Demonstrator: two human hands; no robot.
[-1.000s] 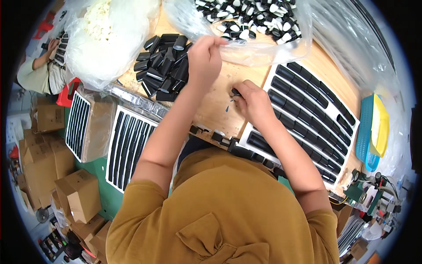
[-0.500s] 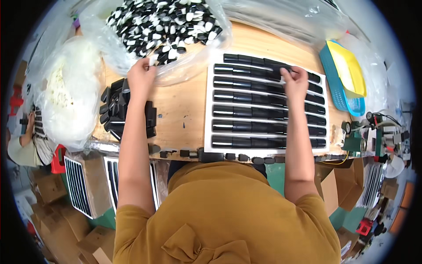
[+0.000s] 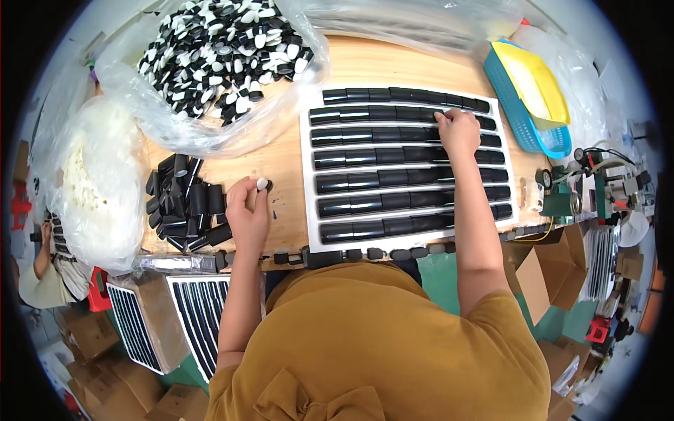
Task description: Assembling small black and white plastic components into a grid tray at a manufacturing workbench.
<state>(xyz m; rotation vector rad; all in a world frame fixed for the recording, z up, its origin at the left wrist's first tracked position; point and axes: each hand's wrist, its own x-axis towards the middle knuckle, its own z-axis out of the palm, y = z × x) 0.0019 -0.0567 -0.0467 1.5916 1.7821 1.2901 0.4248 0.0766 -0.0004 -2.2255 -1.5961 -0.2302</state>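
My left hand (image 3: 246, 214) is above the wooden table, left of the white tray, its thumb and fingers pinching a small white-and-black cap (image 3: 262, 184). Beside it lies a heap of black tubes (image 3: 198, 201). Over the upper right part of the white tray (image 3: 307, 175) is my right hand (image 3: 460, 133), fingers closed near the second row from the far edge; whatever they hold is hidden. Glossy black tubes (image 3: 382, 175) lie end to end in several rows on the tray.
An open plastic bag (image 3: 281, 116) holds many black and white caps (image 3: 225, 52). A hazy plastic bag (image 3: 105, 189) stands at left. Blue and yellow baskets (image 3: 516, 95) are at far right, near a green device (image 3: 560, 203). Loose black pieces line the table's front edge.
My left hand has moved from the bag of caps toward me, bringing a cap. The right hand stays over the tray's right part. The whole view has shifted a little.
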